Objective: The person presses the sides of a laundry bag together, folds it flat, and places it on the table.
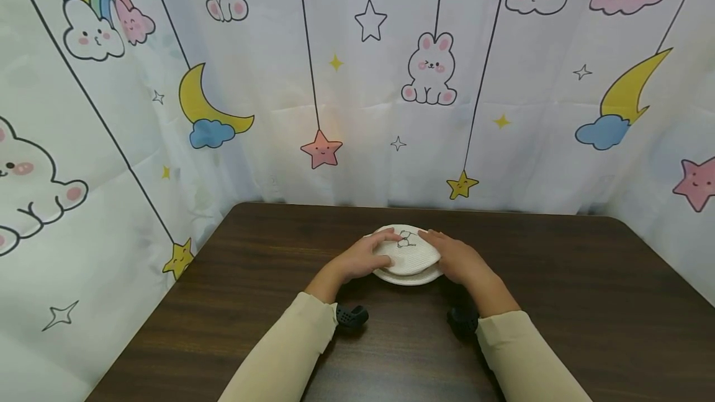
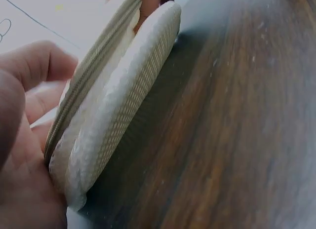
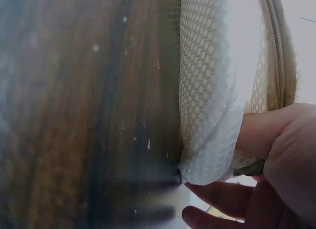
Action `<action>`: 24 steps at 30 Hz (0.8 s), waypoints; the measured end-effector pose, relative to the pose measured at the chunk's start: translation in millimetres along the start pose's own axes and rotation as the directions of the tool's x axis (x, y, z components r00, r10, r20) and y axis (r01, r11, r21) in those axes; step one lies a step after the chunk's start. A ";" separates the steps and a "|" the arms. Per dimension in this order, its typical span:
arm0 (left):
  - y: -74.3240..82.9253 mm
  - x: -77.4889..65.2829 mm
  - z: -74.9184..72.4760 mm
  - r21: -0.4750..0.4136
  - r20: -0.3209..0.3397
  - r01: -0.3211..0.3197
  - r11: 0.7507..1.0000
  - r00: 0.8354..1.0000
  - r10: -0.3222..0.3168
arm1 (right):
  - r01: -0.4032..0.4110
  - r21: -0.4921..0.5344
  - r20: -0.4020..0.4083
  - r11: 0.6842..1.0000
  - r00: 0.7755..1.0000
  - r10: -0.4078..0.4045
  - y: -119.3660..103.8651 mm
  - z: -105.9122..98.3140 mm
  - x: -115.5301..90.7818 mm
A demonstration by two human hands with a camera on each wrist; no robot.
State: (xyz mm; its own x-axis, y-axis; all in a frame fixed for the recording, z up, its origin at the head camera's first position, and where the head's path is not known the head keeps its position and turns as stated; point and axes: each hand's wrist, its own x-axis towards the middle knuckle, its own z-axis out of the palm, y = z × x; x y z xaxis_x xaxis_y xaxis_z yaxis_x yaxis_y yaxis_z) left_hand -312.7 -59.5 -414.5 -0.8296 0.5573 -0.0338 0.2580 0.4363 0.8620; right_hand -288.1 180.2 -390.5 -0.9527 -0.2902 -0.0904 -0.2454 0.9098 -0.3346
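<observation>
Centrally, both hands hold the pouch near the wide tabletop's far edge.

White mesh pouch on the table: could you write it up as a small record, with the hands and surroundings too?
Object: white mesh pouch, rounded
Details: zipper along its side, line drawing on top
Left hand: at the pouch's left side, thumb bent over it
Right hand: holds the right side, thumb tucked in by the zipper
Surface: dark wooden table
Backdrop: white cloth printed with rabbits, stars, moons, rainbows
</observation>
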 end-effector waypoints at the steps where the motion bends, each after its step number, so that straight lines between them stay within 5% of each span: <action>1: 0.1 -0.2 -0.1 0.010 0.012 -0.004 1.000 1.000 0.003 | -0.004 0.007 0.008 1.000 1.000 0.004 0.3 0.0 0.2; 5: 0.1 0.0 0.6 0.126 0.072 -0.059 0.990 0.996 0.050 | 0.005 0.057 0.040 0.998 0.999 -0.008 2.6 0.4 1.8; 10: 2.7 2.9 3.2 0.305 0.102 -0.139 0.942 0.988 0.113 | 0.090 0.128 0.057 0.988 0.994 -0.098 6.6 -2.3 -1.1; 17: 1.1 3.8 5.1 0.353 0.073 -0.145 0.924 0.989 0.127 | 0.149 0.254 0.113 0.956 0.977 -0.182 11.0 -10.6 -6.0; 24: 1.2 5.7 8.7 0.460 0.054 -0.181 0.869 0.983 0.175 | 0.154 0.293 0.126 0.944 0.972 -0.197 13.2 -12.5 -7.1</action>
State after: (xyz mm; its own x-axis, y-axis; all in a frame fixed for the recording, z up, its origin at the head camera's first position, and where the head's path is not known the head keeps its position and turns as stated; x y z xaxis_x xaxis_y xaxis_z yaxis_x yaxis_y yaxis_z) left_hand -312.8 -49.6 -418.1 -0.7433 0.6629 0.0905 0.6019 0.6035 0.5230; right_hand -286.8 197.9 -382.5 -0.8552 -0.4991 -0.1397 -0.3254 0.7269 -0.6047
